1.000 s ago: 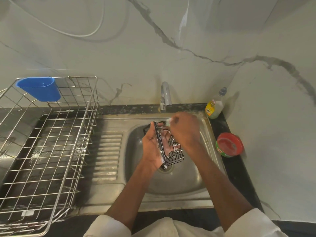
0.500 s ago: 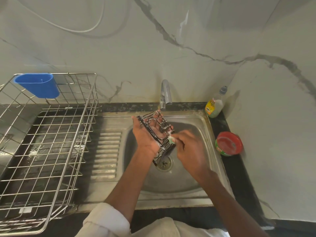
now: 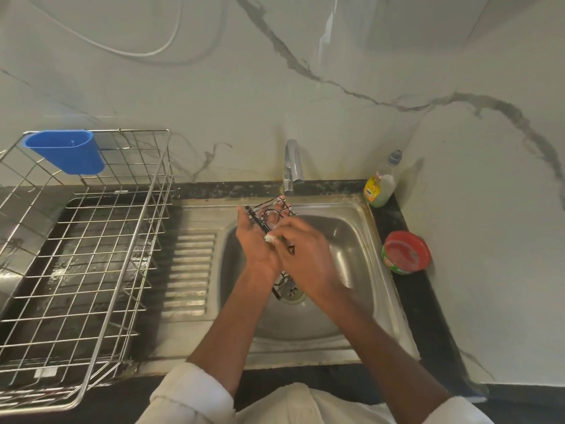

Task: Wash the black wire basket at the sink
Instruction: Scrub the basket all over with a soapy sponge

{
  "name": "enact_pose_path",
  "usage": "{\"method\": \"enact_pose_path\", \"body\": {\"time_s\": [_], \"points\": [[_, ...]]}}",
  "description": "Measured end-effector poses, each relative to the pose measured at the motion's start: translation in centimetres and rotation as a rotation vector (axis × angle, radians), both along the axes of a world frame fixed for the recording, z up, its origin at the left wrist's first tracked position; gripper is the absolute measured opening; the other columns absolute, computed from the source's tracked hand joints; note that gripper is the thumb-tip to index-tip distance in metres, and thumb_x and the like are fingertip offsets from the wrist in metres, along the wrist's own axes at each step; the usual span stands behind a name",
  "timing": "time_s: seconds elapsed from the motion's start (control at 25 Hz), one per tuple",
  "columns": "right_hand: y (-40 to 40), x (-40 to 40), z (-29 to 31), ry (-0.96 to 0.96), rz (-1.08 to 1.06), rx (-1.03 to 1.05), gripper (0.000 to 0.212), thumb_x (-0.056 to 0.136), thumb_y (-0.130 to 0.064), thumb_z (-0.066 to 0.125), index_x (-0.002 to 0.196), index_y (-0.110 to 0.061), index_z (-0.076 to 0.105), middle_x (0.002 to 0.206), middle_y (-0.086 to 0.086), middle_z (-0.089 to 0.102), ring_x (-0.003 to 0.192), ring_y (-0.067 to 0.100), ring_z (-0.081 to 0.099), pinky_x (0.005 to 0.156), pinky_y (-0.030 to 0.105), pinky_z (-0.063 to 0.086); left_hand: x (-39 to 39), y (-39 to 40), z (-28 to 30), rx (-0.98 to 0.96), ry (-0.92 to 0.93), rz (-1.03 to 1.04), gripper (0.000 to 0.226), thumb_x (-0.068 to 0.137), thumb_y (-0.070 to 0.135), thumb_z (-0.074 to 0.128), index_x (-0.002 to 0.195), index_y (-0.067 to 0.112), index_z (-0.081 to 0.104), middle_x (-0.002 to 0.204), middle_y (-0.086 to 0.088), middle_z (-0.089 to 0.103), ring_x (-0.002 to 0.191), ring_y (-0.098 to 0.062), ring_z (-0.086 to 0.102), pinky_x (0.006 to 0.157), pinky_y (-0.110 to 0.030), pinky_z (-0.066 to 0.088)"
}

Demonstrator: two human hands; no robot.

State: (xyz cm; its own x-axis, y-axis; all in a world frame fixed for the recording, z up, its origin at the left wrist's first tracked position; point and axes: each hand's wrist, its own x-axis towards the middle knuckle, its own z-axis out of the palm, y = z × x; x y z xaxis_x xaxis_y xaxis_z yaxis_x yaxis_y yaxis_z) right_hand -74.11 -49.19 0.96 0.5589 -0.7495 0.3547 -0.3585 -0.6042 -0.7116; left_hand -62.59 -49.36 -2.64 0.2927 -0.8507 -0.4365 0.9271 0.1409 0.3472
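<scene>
Gripping black wire basket: left hand, right hand alongside, above sink.

The dark tabletop carries a steel sink at its centre. At 9 o'clock of the sink stands a wire rack with a blue cup hung on its far rim. At 2 o'clock stands a soap bottle; at 3 o'clock sits a red-lidded tub.
</scene>
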Motion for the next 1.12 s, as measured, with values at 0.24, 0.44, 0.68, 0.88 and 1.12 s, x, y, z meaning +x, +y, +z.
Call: {"method": "enact_pose_path", "body": {"time_s": [0.24,0.44,0.68,0.88,1.12], "points": [[-1.1,-4.4,-2.0,0.005,-0.086,-0.118,0.018,0.086,-0.001,0.08,0.099,-0.013,0.082,0.099,-0.004,0.076,0.086,0.007,0.068,0.082,0.019,0.055,0.5,0.5,1.5,0.014,-0.04,0.002,0.09,0.099,0.078,0.038,0.137,0.002,0.068,0.094,-0.01,0.066,0.079,-0.025,0.069,0.09,-0.043,0.057],[-0.9,-3.2,-2.1,-0.08,-0.188,0.091,0.026,0.091,0.0,0.074,0.113,-0.014,0.079,0.107,-0.006,0.074,0.092,0.003,0.071,0.082,0.013,0.055,1.0,-0.1,2.7,0.102,0.019,0.135,0.059,0.108,0.061,0.044,0.099,0.008,0.069,0.084,-0.005,0.075,0.074,-0.022,0.075,0.102,-0.054,0.054],[-3.0,-1.8,-2.5,-0.224,-0.472,0.474,0.026,0.096,-0.004,0.066,0.114,-0.02,0.077,0.109,-0.006,0.076,0.1,0.009,0.072,0.091,0.039,0.062,1.1,0.2,2.2,0.138,-0.089,0.084,0.029,0.109,0.021,0.057,0.083,0.01,0.066,0.093,-0.01,0.07,0.08,-0.023,0.073,0.095,-0.064,0.057],[-3.6,-0.8,-2.8,-0.385,-0.515,0.757,0.02,0.1,-0.007,0.062,0.108,-0.02,0.076,0.105,-0.001,0.076,0.097,0.02,0.075,0.08,0.048,0.065,-0.5,0.8,1.5,0.262,-0.303,-0.035,0.015,0.105,0.016,0.064,0.109,0.003,0.07,0.092,-0.011,0.073,0.08,-0.026,0.075,0.091,-0.05,0.063],[-3.4,-0.8,-1.0,-0.343,-0.469,0.629,0.02,0.096,-0.006,0.069,0.109,-0.019,0.078,0.105,-0.007,0.078,0.1,0.008,0.073,0.093,0.037,0.061,-3.2,2.2,2.5,0.322,-0.425,-0.287,0.049,0.111,0.054,0.045,0.109,0.017,0.078,0.102,-0.005,0.083,0.099,-0.021,0.079,0.091,-0.04,0.06]]}}
